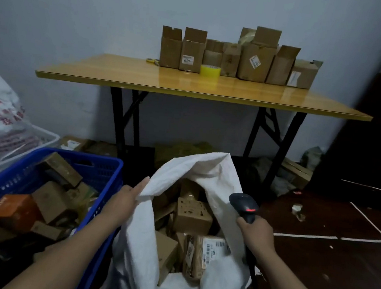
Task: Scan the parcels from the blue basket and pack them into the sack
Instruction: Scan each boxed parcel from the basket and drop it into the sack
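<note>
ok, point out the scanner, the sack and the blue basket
scanner (242, 200), head view, on its dark head.
sack (208, 167), head view, on its raised rim.
blue basket (105, 170), head view, on its far wall.

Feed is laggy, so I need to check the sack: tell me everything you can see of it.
The sack is white, woven-looking plastic, creased, standing right of the blue basket. Its mouth gapes open, far rim peaked up. The left hand holds the left rim. Cardboard parcels fill its lower part.
</note>
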